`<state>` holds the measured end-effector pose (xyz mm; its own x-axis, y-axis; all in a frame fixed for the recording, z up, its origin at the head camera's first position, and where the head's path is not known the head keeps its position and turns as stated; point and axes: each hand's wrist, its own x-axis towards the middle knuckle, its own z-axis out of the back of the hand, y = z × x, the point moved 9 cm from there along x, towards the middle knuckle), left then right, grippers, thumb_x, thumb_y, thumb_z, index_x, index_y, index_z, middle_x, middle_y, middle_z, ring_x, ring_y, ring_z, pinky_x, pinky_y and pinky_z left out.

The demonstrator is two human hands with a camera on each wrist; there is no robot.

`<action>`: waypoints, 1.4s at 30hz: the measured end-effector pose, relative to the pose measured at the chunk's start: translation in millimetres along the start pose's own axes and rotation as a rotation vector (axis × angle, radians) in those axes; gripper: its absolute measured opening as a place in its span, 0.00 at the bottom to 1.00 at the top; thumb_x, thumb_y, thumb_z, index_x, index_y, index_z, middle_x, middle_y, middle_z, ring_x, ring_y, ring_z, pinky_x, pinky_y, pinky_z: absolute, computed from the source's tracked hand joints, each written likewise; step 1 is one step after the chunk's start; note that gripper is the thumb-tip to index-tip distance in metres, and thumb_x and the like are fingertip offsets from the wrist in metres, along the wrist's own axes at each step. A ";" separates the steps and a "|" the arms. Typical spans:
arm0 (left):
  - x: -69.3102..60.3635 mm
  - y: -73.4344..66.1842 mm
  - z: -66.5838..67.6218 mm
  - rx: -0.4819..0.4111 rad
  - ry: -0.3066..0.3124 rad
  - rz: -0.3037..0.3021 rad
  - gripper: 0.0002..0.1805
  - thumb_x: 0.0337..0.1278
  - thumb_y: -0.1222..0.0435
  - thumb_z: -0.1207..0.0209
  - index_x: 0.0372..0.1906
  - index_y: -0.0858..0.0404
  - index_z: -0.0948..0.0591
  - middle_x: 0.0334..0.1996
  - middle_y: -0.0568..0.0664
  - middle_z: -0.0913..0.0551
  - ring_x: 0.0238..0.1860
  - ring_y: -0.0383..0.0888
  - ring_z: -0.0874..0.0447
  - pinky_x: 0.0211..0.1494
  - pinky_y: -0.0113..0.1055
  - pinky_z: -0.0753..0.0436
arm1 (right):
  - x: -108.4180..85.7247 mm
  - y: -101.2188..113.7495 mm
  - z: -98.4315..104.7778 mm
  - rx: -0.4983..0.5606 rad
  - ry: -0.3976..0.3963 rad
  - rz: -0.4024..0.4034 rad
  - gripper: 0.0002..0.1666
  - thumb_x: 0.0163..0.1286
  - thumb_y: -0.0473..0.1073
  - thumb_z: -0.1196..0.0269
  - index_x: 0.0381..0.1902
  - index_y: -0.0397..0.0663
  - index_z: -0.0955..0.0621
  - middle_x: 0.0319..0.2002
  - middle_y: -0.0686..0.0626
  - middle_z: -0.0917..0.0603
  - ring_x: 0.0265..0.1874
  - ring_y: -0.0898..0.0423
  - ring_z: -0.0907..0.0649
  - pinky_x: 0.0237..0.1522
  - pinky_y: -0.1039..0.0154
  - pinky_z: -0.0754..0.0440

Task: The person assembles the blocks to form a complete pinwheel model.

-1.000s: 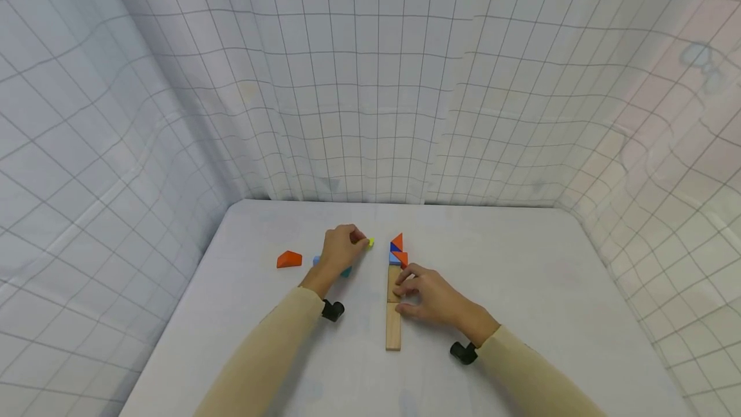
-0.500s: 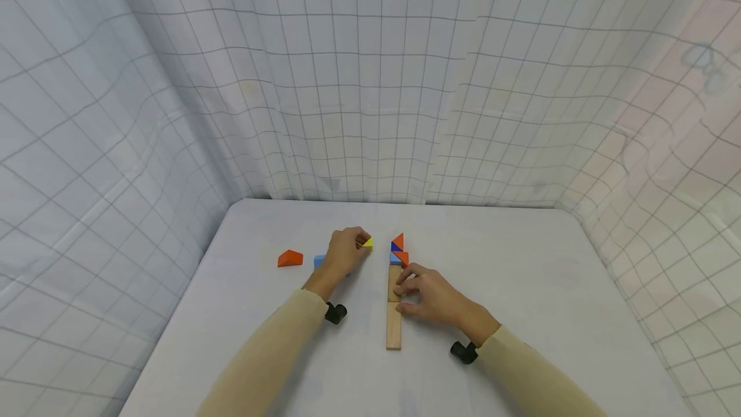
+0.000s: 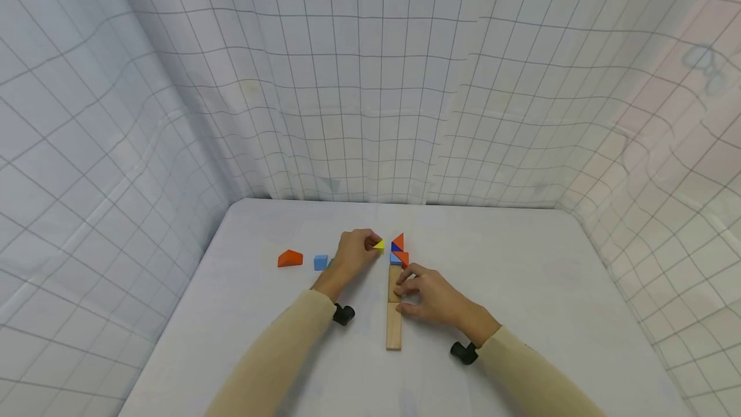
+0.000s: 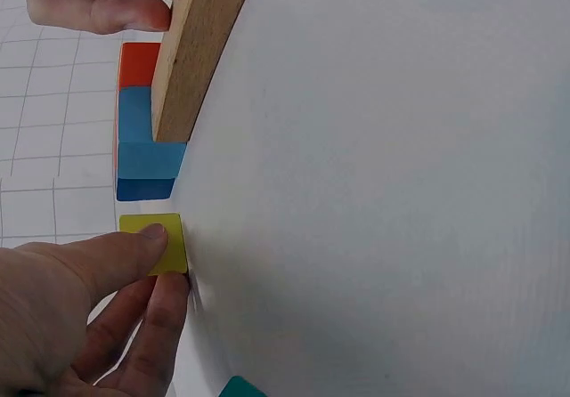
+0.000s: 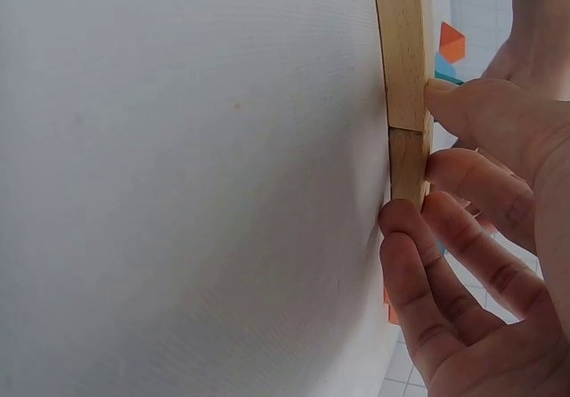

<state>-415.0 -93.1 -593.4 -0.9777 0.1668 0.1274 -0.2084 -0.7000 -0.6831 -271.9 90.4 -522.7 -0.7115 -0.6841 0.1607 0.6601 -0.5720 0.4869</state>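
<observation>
My left hand pinches a yellow triangular block between thumb and fingers; in the left wrist view the yellow block is a short gap from the blue blocks. Two wooden blocks lie end to end in a line, with light blue, dark blue and orange-red triangular blocks at their far end. My right hand rests its bent fingertips and thumb along the right side of the wooden blocks, seen close in the right wrist view as wood beside the fingers.
An orange-red block lies at the left of the white table. A light blue block sits nearer my left hand, beside a teal-green piece partly hidden by the wrist. Gridded white curtains surround the table's back and sides.
My left hand has moved right with the yellow block, closer to the coloured triangles, uncovering more of the light blue block. My right hand has stayed in place.
</observation>
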 end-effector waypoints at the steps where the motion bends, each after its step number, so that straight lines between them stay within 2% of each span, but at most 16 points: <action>1: 0.2 -0.2 -1.2 -0.002 0.005 0.001 0.13 0.69 0.67 0.19 0.54 0.56 0.04 0.47 0.44 0.01 0.43 0.33 0.06 0.54 0.33 0.05 | 0.1 0.1 0.0 0.000 -0.001 0.001 0.15 0.74 0.44 0.16 0.55 0.46 0.03 0.58 0.49 0.11 0.55 0.53 0.08 0.59 0.57 0.06; 9: -1.2 -3.9 -5.7 0.003 0.042 0.050 0.12 0.71 0.64 0.19 0.56 0.52 0.04 0.48 0.42 0.02 0.44 0.33 0.07 0.56 0.34 0.05 | 0.5 0.5 -0.2 0.016 0.004 -0.007 0.15 0.74 0.44 0.16 0.55 0.46 0.03 0.59 0.50 0.12 0.53 0.56 0.08 0.59 0.60 0.06; 16: -8.2 -20.5 -0.1 0.009 0.039 0.056 0.12 0.71 0.66 0.20 0.56 0.55 0.04 0.48 0.45 0.01 0.44 0.37 0.07 0.56 0.36 0.04 | 0.3 0.9 0.2 0.012 -0.005 0.012 0.15 0.74 0.43 0.16 0.54 0.46 0.03 0.59 0.49 0.12 0.53 0.55 0.08 0.58 0.60 0.06; 19: -7.3 -21.1 -1.1 0.020 0.037 0.056 0.12 0.71 0.65 0.20 0.55 0.54 0.04 0.48 0.45 0.02 0.44 0.36 0.08 0.56 0.36 0.04 | 0.3 0.3 0.3 0.010 -0.008 0.019 0.15 0.74 0.43 0.16 0.54 0.46 0.03 0.58 0.49 0.11 0.53 0.53 0.08 0.58 0.58 0.06; 21: -5.1 -16.7 -4.4 0.025 0.040 0.060 0.12 0.71 0.64 0.19 0.55 0.52 0.04 0.47 0.42 0.02 0.43 0.34 0.09 0.56 0.34 0.05 | 0.1 0.1 0.5 0.013 -0.007 0.018 0.15 0.74 0.43 0.16 0.54 0.46 0.03 0.58 0.49 0.11 0.54 0.53 0.08 0.59 0.58 0.06; 27: -1.8 -12.0 -8.9 0.019 0.049 0.074 0.13 0.72 0.64 0.20 0.56 0.52 0.04 0.47 0.40 0.03 0.43 0.33 0.10 0.56 0.32 0.06 | 0.0 -0.7 0.7 0.016 -0.011 0.026 0.14 0.73 0.42 0.16 0.54 0.45 0.03 0.58 0.48 0.11 0.52 0.55 0.08 0.57 0.60 0.06; 42: -6.8 -21.9 -6.0 -0.003 0.025 0.041 0.12 0.71 0.64 0.20 0.55 0.53 0.04 0.46 0.42 0.03 0.42 0.32 0.09 0.53 0.32 0.06 | 0.9 0.1 1.1 0.029 -0.008 0.016 0.14 0.74 0.42 0.16 0.54 0.45 0.03 0.58 0.48 0.11 0.54 0.52 0.08 0.59 0.58 0.05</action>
<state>-403.6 -74.8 -583.6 -0.9846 0.1553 0.0808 -0.1677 -0.7044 -0.6897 -272.7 90.2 -521.5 -0.7027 -0.6895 0.1756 0.6644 -0.5475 0.5087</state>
